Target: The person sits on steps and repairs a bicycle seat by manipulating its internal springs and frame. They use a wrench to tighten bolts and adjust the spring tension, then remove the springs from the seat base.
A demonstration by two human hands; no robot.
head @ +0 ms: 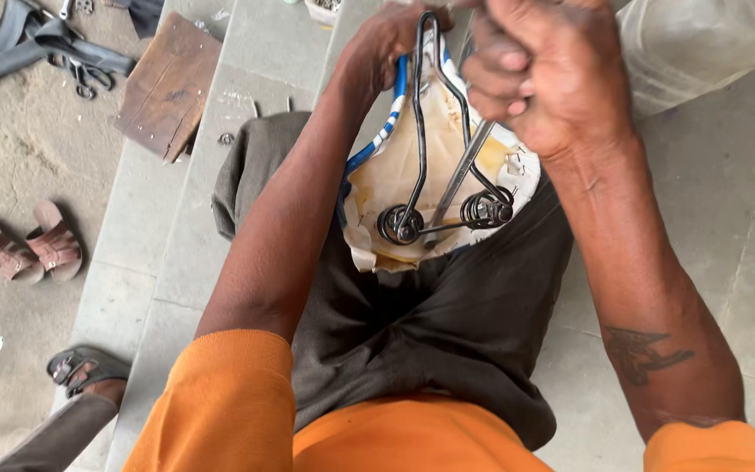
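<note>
An upturned white-and-blue bicycle saddle with black wire springs (434, 175) rests on the person's lap. A brown wooden board (168, 83) lies far left; brown sandals (28, 249) lie farther left on the floor.

Concrete steps (176, 245) with a wooden board (168, 83) lying on the upper tread, its corner overhanging the edge. Sandy ground (19, 157) below bears a pair of brown sandals (26, 246) side by side and black rubber strips (45, 44) with small metal tools.
</note>
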